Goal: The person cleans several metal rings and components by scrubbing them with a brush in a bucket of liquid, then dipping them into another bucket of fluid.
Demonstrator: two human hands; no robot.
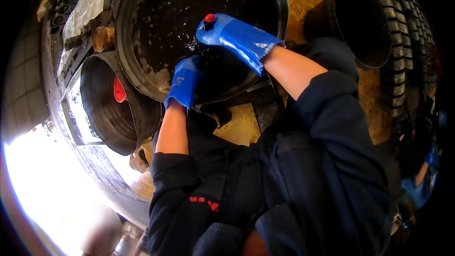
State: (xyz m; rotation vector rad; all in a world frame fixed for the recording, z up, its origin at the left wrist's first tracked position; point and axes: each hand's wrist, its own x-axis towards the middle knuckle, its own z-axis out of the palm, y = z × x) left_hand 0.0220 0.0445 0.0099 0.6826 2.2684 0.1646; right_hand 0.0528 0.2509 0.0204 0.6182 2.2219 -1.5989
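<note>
A big round black tub holds dark liquid with bubbles and spots on its surface. Over its middle, my right hand in a blue rubber glove is closed round a black handle with a red end; the rest of that tool is hidden by the hand and the dark liquid. Small splashes show just below the fist. Lower down, my left hand, also gloved in blue, reaches in at the near side of the tub. Its fingers are lost in shadow and blur, so what they touch is hidden.
Left of the tub stands a dark bucket with a red item inside. Another black bucket is at the right, beside large ribbed rubber tracks. A brown cylinder lies by the tub. Another person is at far right.
</note>
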